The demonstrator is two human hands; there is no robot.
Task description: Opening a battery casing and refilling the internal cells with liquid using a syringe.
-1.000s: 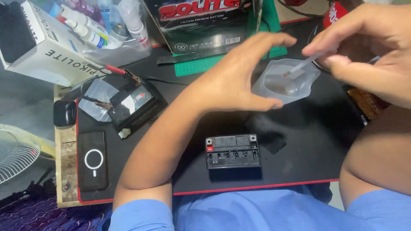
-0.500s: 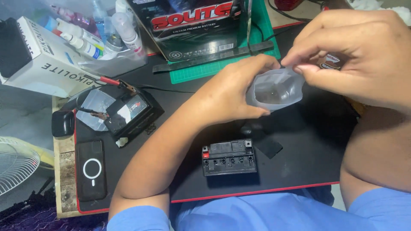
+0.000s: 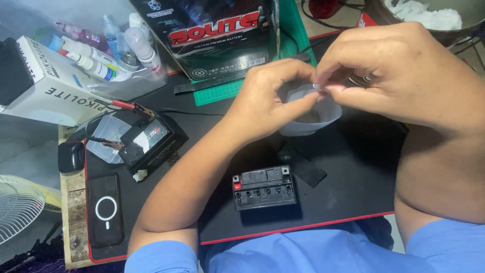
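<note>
Since the earlier frame both hands have drawn closer together above the mat, and the clear plastic bag (image 3: 309, 114), held wide open a second ago, now hangs bunched between them. Left hand (image 3: 270, 98): fingers curled, thumb and forefinger pinched on the bag's top edge. Right hand (image 3: 404, 76): fingers folded down, fingertips (image 3: 333, 87) nipping the same thin, glossy rim; what the bag holds cannot be made out. Below the hands, on the black mat (image 3: 348, 187) with its red border, sits a small black rectangular battery (image 3: 263, 188), its flat top marked by a row of round ports and a red corner terminal. Left of it lies a second small battery (image 3: 149, 141) with a red clip lead attached, then a dark phone (image 3: 104, 210) bearing a white ring. A large glossy black battery box (image 3: 222, 35) stands behind on a green cutting mat (image 3: 227, 92), beside white squeeze bottles (image 3: 134, 43)
</note>
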